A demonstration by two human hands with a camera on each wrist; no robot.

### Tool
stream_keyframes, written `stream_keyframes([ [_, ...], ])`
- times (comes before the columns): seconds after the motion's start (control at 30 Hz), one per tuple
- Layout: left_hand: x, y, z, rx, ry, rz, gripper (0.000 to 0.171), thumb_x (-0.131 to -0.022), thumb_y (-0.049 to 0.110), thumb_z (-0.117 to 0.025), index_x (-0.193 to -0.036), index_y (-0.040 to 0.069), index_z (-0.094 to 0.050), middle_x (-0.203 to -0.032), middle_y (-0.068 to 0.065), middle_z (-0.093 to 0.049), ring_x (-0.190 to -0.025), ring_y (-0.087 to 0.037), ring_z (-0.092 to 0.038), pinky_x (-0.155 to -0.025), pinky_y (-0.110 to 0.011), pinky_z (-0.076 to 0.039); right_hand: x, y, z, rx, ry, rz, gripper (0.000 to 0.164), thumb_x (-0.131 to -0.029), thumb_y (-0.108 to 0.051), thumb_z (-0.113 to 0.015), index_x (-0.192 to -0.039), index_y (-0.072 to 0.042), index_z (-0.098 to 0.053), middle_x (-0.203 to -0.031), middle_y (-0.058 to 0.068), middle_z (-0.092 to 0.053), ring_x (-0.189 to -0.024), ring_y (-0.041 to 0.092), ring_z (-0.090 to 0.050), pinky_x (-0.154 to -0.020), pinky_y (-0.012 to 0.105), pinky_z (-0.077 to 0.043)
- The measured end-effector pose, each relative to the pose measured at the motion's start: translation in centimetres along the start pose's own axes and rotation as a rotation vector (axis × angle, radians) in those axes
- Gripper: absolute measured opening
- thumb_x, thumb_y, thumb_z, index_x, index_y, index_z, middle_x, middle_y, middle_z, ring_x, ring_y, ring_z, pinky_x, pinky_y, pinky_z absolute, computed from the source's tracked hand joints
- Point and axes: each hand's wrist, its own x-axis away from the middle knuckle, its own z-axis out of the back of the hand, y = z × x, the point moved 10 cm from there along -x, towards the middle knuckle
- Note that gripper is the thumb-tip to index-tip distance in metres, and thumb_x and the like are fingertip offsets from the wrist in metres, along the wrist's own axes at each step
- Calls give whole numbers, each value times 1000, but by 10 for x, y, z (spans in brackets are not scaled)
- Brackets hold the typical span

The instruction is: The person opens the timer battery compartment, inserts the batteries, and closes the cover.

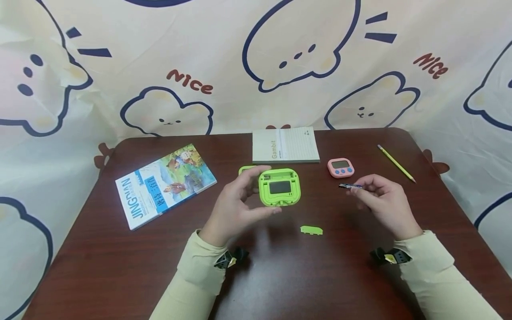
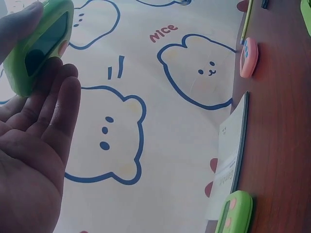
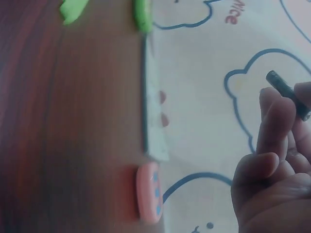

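Observation:
My left hand (image 1: 240,205) grips a green digital timer (image 1: 279,196) by its edge, between the thumb and the fingers. Its back faces the head camera, with the uncovered battery slot at the top; the screen shows in the left wrist view. My right hand (image 1: 385,202), apart from the timer to its right, pinches a thin dark battery (image 3: 282,86) between thumb and fingertips. Below the held timer, the small green battery cover (image 1: 311,230) lies on the table. A second green timer (image 2: 235,213) is mostly hidden behind my left hand in the head view.
A pink timer (image 1: 341,168) lies just beyond the right hand. The notepad (image 1: 296,146) is at the table's back edge. To the left is a colourful book (image 1: 166,186), and a yellow-green pencil (image 1: 396,163) lies at the right. Printed cloth (image 1: 228,106) surrounds the brown table (image 1: 296,284).

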Motion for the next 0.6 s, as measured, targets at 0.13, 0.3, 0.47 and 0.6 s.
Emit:
stream_keyframes([
  [0.13,0,-1,0,-5,0,2,79,-71,2,-90,-140,14,-53,-122,0,-67,-99,-14,-68,-83,-32,-59,-2,-9,-9,-49,17,21,13,-95,-12,-71,-104,-2,-69,-90,-2,-75,-64,20,-65,-59,25,-55],
  [0.3,0,-1,-1,-9,-3,6,80,-71,2,-90,-140,15,-53,-121,0,-67,-98,-14,-68,-82,-32,-59,-2,-24,-17,-57,45,44,15,-94,-13,-71,-105,-2,-70,-89,-2,-75,-65,20,-67,-60,24,-53],
  [0.47,0,0,-1,-8,-6,11,79,-72,5,-91,-140,15,-52,-121,1,-67,-98,-14,-68,-82,-31,-59,-1,-44,-25,-140,63,64,13,-92,-7,-72,-103,0,-71,-87,0,-74,-63,18,-66,-62,23,-56],
  [0.6,-1,0,-2,-3,-10,14,79,-72,6,-91,-140,14,-52,-121,0,-67,-98,-14,-68,-82,-31,-59,-1,-63,-30,-182,56,96,13,-89,-2,-74,-102,1,-72,-88,-2,-73,-63,17,-66,-63,24,-58],
])
